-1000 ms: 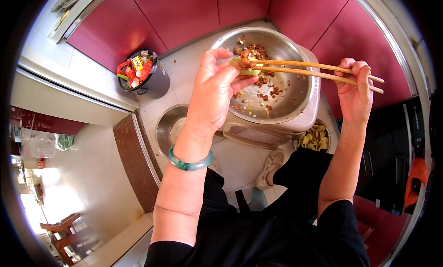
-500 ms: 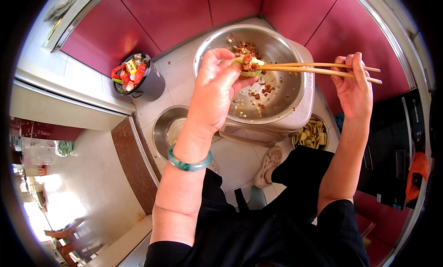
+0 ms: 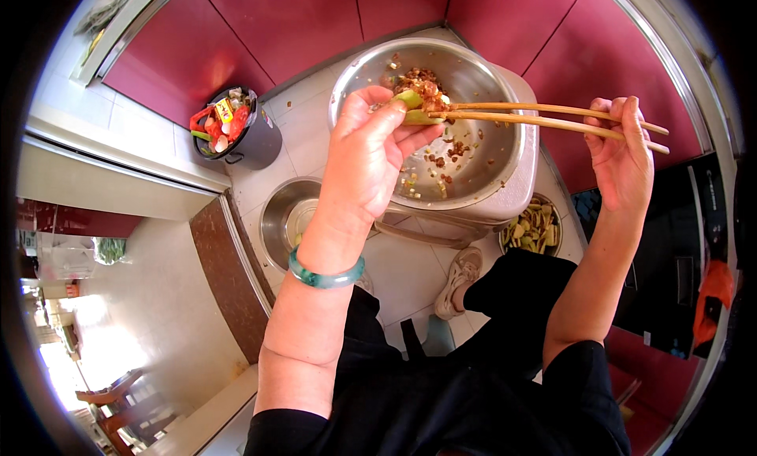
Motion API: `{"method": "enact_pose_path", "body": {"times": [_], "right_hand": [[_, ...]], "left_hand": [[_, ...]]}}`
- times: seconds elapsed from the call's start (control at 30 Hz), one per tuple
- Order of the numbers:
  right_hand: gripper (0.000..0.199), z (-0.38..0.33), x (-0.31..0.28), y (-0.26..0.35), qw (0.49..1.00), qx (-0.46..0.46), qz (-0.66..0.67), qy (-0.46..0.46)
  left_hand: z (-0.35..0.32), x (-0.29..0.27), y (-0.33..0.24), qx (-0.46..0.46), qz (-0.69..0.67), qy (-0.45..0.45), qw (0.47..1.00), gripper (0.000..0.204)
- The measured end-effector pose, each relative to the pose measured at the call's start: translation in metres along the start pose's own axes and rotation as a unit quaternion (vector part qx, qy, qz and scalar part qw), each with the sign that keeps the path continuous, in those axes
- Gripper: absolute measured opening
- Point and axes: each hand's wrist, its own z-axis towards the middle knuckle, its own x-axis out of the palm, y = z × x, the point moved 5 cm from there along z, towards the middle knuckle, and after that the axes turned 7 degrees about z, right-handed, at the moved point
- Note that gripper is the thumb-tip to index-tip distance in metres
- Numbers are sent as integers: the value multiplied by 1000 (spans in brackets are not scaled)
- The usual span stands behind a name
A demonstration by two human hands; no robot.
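Observation:
My left hand (image 3: pixel 364 160), a green bangle (image 3: pixel 326 278) on its wrist, pinches a split green vegetable piece (image 3: pixel 423 118) above a steel basin (image 3: pixel 507 152). Brown minced filling (image 3: pixel 434 101) sits at the piece's opening. Two wooden chopsticks (image 3: pixel 544 121) reach leftward to that filling, their tips against it. Their far ends are gripped by my right hand (image 3: pixel 623 160), out past the basin's right side. More loose mince with chopped bits (image 3: pixel 457 149) is scattered in the basin. My left fingers partly hide the piece and the basin's left side.
The basin rests on a pale stool (image 3: pixel 527 113). A bowl of green vegetable slices (image 3: pixel 532 229) stands below right, a steel pot (image 3: pixel 276 219) below left. A dark bin (image 3: pixel 264 144) holds rubbish. Red cabinet panels (image 3: pixel 292 26) line the back.
My right hand has shifted right and slightly down, drawing the chopsticks a little to the right. The vegetable piece has tilted slightly in my left hand, which stays nearly in place.

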Motion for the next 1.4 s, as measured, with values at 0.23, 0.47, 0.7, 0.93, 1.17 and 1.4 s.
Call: {"method": "enact_pose_path", "body": {"times": [0.23, 0.47, 0.7, 0.93, 1.17, 1.4], "right_hand": [[25, -3, 19, 5, 998, -44, -36, 40], [25, 4, 3, -14, 998, 31, 46, 28], [27, 6, -11, 0, 997, 14, 59, 37], [29, 5, 9, -9, 996, -16, 40, 75], [28, 6, 8, -10, 996, -25, 41, 70], [27, -1, 26, -2, 992, -74, -31, 94]], "left_hand": [[0, 0, -1, -6, 22, -14, 1000, 8], [2, -3, 3, -24, -63, 25, 997, 10], [6, -12, 0, -44, -134, 14, 990, 14], [3, -12, 1, -50, -120, 8, 991, 14], [-3, -3, -4, -49, -45, 14, 998, 10], [-6, -4, -12, 0, 105, -12, 994, 14]]}}
